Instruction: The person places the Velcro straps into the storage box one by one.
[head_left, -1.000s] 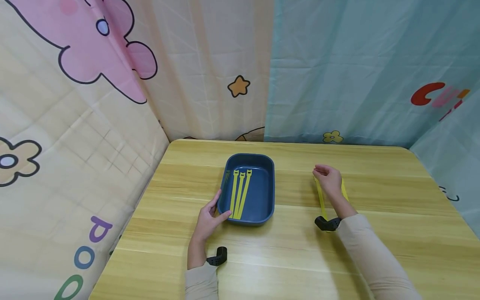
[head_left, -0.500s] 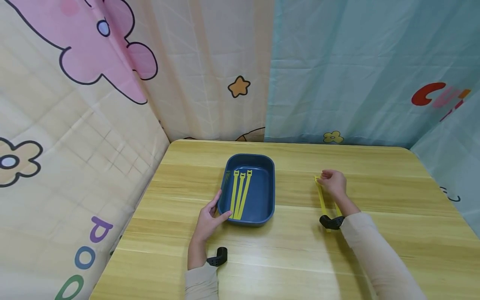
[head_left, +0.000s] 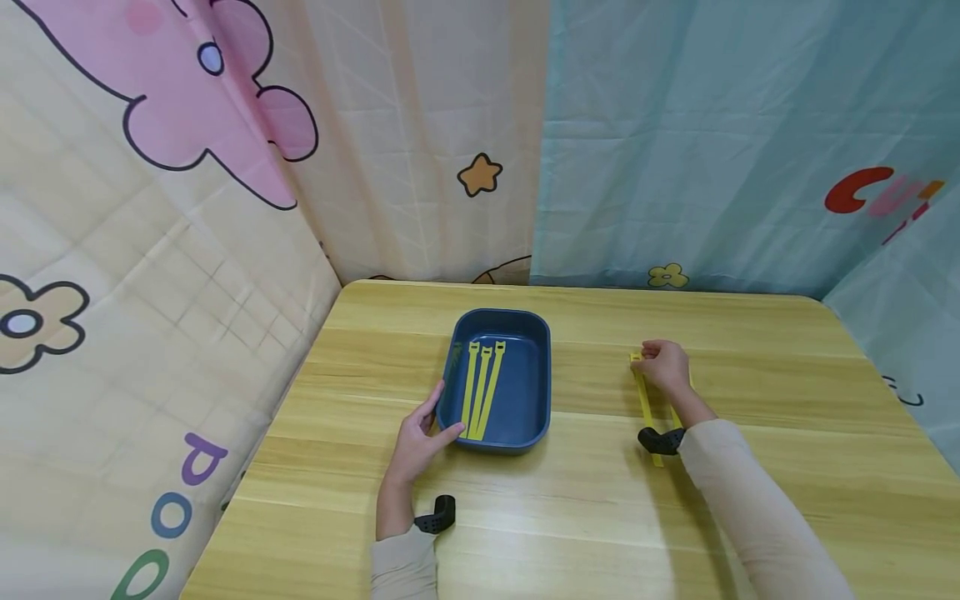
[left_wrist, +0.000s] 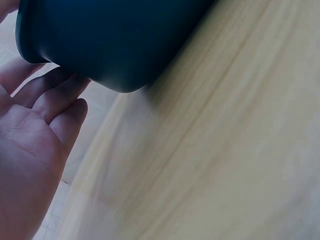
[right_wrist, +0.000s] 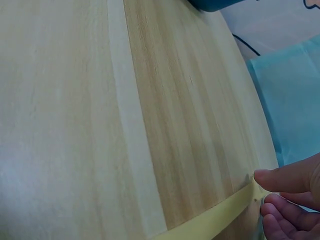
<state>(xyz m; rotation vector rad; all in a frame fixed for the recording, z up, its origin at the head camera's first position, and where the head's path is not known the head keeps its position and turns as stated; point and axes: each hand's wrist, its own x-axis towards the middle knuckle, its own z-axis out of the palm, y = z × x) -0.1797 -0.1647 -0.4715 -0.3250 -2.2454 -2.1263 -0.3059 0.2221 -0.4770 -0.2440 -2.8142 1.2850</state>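
In the head view, a dark blue basin [head_left: 531,400] stands on the table with 3 yellow hook-and-loop cable ties [head_left: 491,392] lying side by side in it. My left hand [head_left: 414,442] grips its near left corner, thumb at the rim and fingers along the outer wall, as the left wrist view also shows. To the right, my right hand [head_left: 666,367] pinches the slotted end of another yellow cable tie [head_left: 643,398] between thumb and fingers. That strap runs toward me, partly behind the wrist camera. Another yellow strap [head_left: 677,417] shows beside it, mostly hidden by the hand and wrist.
The light wooden table [head_left: 585,517] reaches back to hanging fabric [head_left: 420,150] with cartoon prints, which also closes in the left and right sides. Each wrist carries a small black camera [head_left: 438,514].
My right hand shifted right and slightly toward me from over the straps, and its fingers came onto the end of the left one. The left hand and basin stayed put.
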